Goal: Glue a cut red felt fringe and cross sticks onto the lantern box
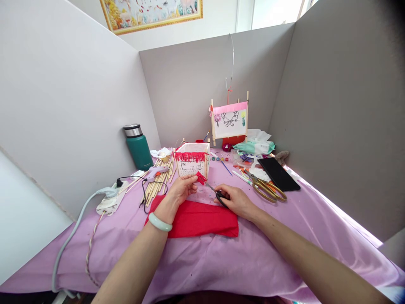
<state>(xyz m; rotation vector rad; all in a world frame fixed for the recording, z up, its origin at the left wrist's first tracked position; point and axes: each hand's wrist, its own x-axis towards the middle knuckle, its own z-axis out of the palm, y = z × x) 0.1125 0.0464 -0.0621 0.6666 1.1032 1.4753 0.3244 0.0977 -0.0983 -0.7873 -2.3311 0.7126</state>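
Between its thumb and fingers my left hand [183, 190] pinches a small strip of red paper or cloth [201, 178]. My right hand [234, 200] grips small black-handled scissors [218, 194], whose blades point at the strip's lower edge; whether they touch it I cannot tell. Below both hands lies a larger folded red sheet [202, 219]. Just beyond the strip stands a box-shaped paper lantern [191, 164] with wooden stick corners, a red fringe along its top and a drawn house on its front.
Wooden sticks [158, 185] and a lilac glue gun [155, 172] lie left, near a power strip [111, 202] and a green bottle [138, 147]. Right are large gold-handled scissors [268, 190], a black phone [279, 174] and a wipes pack [256, 147]. Another lantern [230, 122] hangs behind.
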